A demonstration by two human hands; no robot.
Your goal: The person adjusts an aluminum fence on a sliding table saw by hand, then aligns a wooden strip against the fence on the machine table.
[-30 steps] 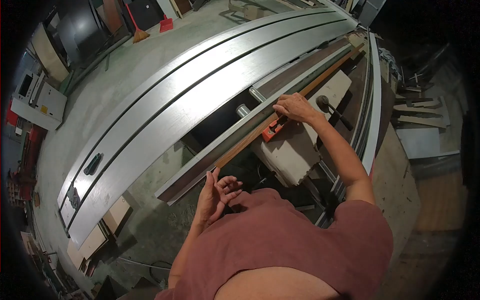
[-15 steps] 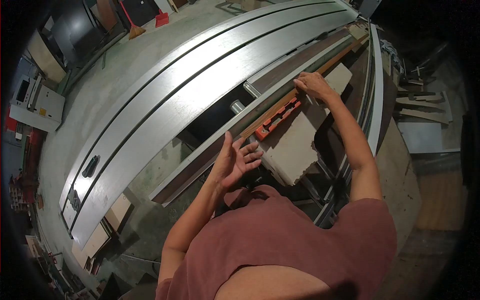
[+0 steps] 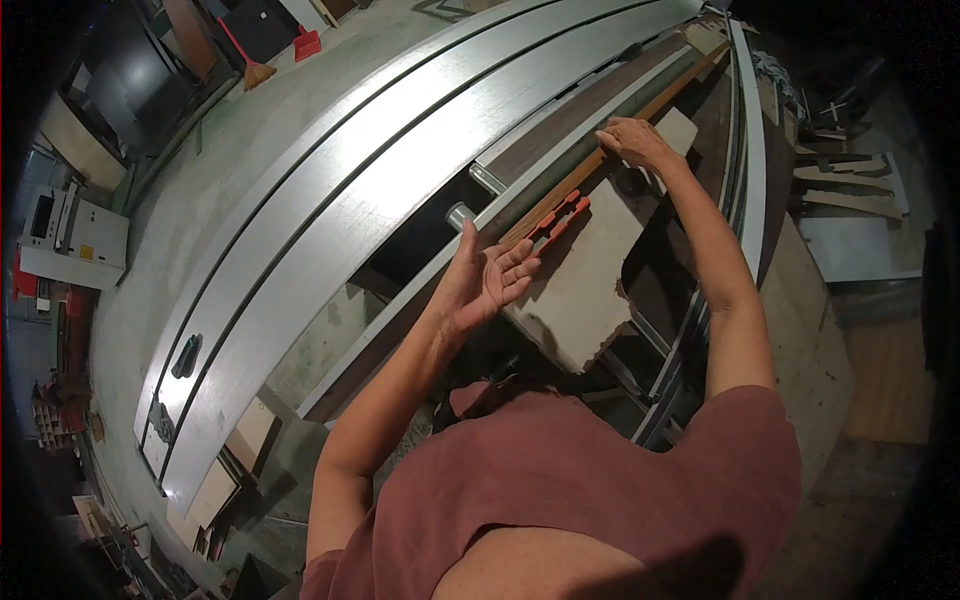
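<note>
A long brown wooden strip [image 3: 553, 208] runs diagonally beside a straight grey metal rail [image 3: 545, 187]. My right hand [image 3: 640, 145] is closed on the strip partway along it, with its fingertips curled over the edge. At the strip's near end my left hand [image 3: 490, 285] is open, palm up and fingers spread, its thumb overlapping the rail. Just beyond the left fingers, an orange notched bar [image 3: 560, 228] lies along the strip. Under it is a pale board [image 3: 590, 275] with a ragged near edge, partly shaded by my right arm.
A wide silver slotted table [image 3: 330, 230] stretches along the left, with a dark handle [image 3: 186, 356] on it. A white metal-sided bar [image 3: 748, 150] runs at right. Board offcuts [image 3: 850, 190] lie beyond. A broom [image 3: 257, 75] and red dustpan [image 3: 307, 43] stand far back.
My left hand has moved up and forward, toward the orange bar, which now appears tipped more on edge. The right hand stays at the strip. The whole view has shifted slightly.
</note>
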